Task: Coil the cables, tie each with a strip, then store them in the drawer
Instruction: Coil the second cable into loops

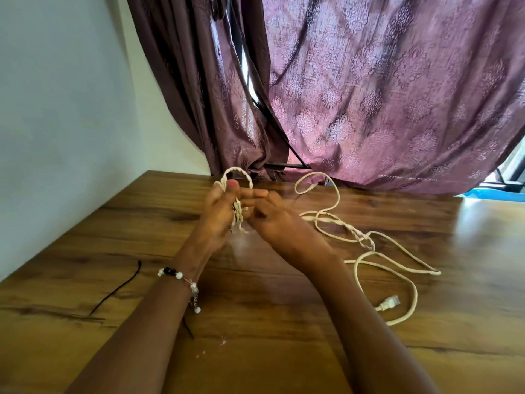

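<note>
A cream-white braided cable is partly wound into a small coil (237, 177) held up over the wooden table (284, 351). My left hand (217, 214) grips the coil's lower strands, thumb up against the loop. My right hand (262, 213) pinches the same bundle from the right. The cable's loose length (366, 251) snakes over the table to the right and ends in a white plug (389, 303). A thin black strip (119, 287) lies on the table at the left; a second dark strip (189, 328) shows partly under my left forearm.
A purple patterned curtain (383, 95) hangs behind the table's far edge. A white wall (56, 109) borders the table on the left. No drawer is in view.
</note>
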